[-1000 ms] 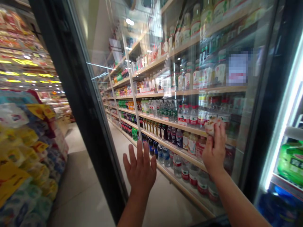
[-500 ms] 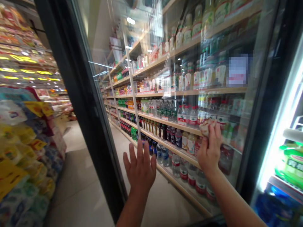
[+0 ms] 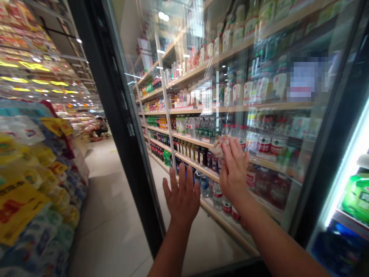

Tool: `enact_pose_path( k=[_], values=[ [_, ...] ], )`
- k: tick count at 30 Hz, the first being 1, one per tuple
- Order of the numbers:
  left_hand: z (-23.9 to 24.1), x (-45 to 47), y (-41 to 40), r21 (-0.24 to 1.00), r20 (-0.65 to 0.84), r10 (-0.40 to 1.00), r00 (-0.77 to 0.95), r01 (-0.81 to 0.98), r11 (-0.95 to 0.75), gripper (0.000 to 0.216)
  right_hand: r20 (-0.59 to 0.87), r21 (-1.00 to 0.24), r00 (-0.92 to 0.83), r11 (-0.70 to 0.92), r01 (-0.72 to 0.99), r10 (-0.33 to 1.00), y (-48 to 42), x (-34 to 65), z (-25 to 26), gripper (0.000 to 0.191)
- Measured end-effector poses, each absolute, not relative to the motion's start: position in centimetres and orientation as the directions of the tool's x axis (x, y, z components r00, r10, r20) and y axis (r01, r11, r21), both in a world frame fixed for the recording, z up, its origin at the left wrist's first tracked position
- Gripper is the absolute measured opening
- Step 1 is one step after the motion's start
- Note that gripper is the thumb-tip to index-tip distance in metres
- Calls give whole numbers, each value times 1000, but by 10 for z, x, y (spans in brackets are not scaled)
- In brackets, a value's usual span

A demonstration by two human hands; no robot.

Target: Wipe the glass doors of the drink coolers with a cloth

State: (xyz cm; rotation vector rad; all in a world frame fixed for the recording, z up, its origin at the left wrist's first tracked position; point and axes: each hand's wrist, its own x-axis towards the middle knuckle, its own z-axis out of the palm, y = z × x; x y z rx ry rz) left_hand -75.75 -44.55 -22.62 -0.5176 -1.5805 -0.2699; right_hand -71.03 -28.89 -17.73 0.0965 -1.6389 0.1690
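Observation:
A glass door (image 3: 190, 96) with a black frame stands in front of me, and shelves of bottles show in it. My left hand (image 3: 183, 196) lies flat against the glass at its lower left, fingers spread, holding nothing. Higher up and to the right, my right hand (image 3: 234, 169) presses a crumpled pale cloth (image 3: 221, 146) to the pane, with the fingers over it. Part of the cloth is hidden behind the fingers. A blurred-out label (image 3: 302, 80) sits at the upper right of the glass.
The door's black frame post (image 3: 115, 104) slants down at the left. Beyond it, packaged goods (image 3: 31, 184) are piled beside a pale floor (image 3: 106, 215). A person (image 3: 100, 127) crouches far down the aisle. On the right, a lit shelf holds a green bottle (image 3: 356, 198).
My right hand has moved left across the glass with the cloth, closer to my left hand. The left hand stays flat on the pane. The whole view has shifted slightly.

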Motion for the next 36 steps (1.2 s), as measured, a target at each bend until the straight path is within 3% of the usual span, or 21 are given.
enact_pose_path(
  k=[4, 10, 15, 21, 26, 31, 36],
  values=[
    [-227, -756, -446, -132, 987, 160, -19, 478, 869, 73, 995, -57, -86, 981, -185, 42, -304, -711, -160, 67],
    [-227, -754, -447, -141, 985, 171, -17, 488, 861, 68, 979, 122, -133, 964, -236, -156, -328, -712, -161, 57],
    [-227, -756, -447, -144, 987, 161, 7, 494, 857, 66, 980, 127, -117, 962, -240, -159, -336, -716, -143, 52],
    [-231, -760, -447, -157, 986, 165, 32, 527, 835, 67, 928, 272, -167, 913, -305, -332, -344, -720, -137, 49],
    [-230, -760, -447, -145, 986, 166, 7, 526, 838, 64, 962, 216, -97, 932, -290, -254, -343, -721, -141, 46],
    [-230, -760, -448, -154, 984, 176, 5, 512, 845, 67, 958, 239, -94, 937, -254, -270, -336, -722, -146, 46],
    [-228, -758, -447, -134, 984, 177, -39, 495, 858, 72, 983, 110, -126, 979, -170, -132, -321, -716, -136, 51]
  ],
)
